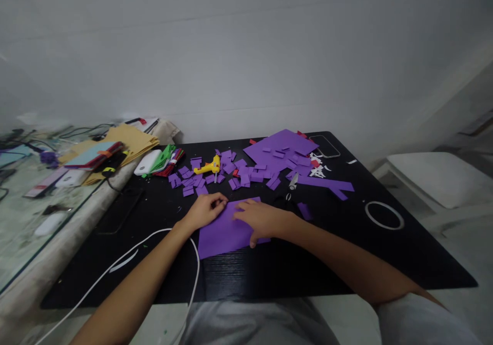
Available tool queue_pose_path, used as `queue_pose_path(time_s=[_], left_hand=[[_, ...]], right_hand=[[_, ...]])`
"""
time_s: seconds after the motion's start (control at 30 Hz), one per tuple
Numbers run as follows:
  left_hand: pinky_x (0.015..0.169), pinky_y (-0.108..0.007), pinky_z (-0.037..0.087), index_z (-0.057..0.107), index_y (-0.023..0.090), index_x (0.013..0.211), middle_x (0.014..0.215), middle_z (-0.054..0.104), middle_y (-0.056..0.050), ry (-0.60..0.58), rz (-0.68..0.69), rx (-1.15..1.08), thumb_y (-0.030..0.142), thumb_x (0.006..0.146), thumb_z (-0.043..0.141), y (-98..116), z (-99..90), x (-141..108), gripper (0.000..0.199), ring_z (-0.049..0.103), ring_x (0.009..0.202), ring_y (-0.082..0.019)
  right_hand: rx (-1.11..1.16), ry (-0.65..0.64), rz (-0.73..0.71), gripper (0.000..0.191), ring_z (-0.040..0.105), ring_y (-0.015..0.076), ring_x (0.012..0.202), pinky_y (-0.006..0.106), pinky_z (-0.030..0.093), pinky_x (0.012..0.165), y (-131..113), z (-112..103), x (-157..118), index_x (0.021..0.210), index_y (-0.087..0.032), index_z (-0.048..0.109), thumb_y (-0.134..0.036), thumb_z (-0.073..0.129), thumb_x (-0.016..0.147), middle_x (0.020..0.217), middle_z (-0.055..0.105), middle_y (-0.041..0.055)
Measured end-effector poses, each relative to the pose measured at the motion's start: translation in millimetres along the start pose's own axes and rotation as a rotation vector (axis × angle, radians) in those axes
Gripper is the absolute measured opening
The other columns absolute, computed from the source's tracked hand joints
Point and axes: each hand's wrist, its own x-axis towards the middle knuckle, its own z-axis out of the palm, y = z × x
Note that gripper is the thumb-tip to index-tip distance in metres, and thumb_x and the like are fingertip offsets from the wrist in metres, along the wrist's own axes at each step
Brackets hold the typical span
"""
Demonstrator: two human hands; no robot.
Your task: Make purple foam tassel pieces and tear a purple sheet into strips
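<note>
A purple sheet lies on the black table before me. My left hand rests at its upper left edge, fingers curled together; whether anything is pinched in them is too small to tell. Spread over the sheet's right part is my right hand, its fingers apart and holding nothing. Beyond the hands are several small folded purple pieces and a yellow glue gun. Scissors lie to the right, near a long purple strip and a larger purple sheet.
A white cable curves past my left forearm. White paper scraps and a ring lie on the right of the table. Green and red sheets stand at the back left. A white stool is at the right.
</note>
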Motion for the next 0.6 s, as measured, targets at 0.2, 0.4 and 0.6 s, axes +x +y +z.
queue_pose_path(time_s=[0.2, 0.4, 0.6], left_hand=[[0.062, -0.026, 0.041, 0.077, 0.017, 0.096, 0.069, 0.068, 0.000, 0.086, -0.073, -0.229, 0.037, 0.088, 0.064, -3.9, -0.3, 1.3, 0.025, 0.057, 0.062, -0.015], [0.072, -0.032, 0.051, 0.079, 0.014, 0.090, 0.078, 0.074, -0.008, 0.169, -0.173, -0.731, 0.052, 0.082, 0.072, -10.5, -14.2, 5.6, 0.040, 0.067, 0.075, -0.021], [0.079, -0.040, 0.057, 0.076, 0.016, 0.085, 0.085, 0.076, -0.010, 0.187, -0.197, -1.253, 0.075, 0.076, 0.067, -10.9, -23.6, 4.3, 0.060, 0.073, 0.087, -0.029]], right_hand=[[0.065, 0.035, 0.000, 0.057, 0.063, 0.0335, 0.121, 0.043, 0.048, 0.102, 0.5, -10.2, -3.3, 0.127, -0.020, 0.071, -0.033, 0.089, 0.074, 0.133, 0.067, 0.0151], [0.205, 0.151, 0.001, 0.030, 0.071, 0.0277, 0.099, 0.035, 0.051, 0.087, 3.7, -43.4, -17.3, 0.112, -0.016, 0.075, -0.036, 0.075, 0.089, 0.107, 0.077, 0.0115], [0.491, 0.533, 0.211, 0.041, 0.070, 0.0282, 0.109, 0.039, 0.054, 0.094, 14.8, -68.6, -32.7, 0.116, -0.020, 0.071, -0.050, 0.073, 0.089, 0.118, 0.074, 0.0111]])
